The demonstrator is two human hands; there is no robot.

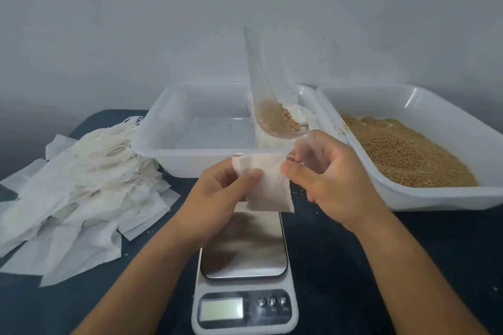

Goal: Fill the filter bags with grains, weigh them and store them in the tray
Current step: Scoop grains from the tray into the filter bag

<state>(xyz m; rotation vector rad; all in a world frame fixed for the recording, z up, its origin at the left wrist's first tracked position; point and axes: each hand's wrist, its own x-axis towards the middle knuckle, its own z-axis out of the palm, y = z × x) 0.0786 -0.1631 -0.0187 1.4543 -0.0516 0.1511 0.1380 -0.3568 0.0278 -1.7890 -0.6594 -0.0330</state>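
pinching bag (268,185) with left hand (220,198); right hand (326,179) pinching bag rim, gripping scoop (272,106) holding grains (288,117); bag hanging limp.

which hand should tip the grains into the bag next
The right hand: it already holds the clear scoop with grains above the filter bag. The left hand pinches the bag's other side.

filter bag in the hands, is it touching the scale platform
Apart. The head view shows the filter bag pinched by the left hand and right hand, with its bottom edge hanging above the scale platform, whose bare steel shows below it.
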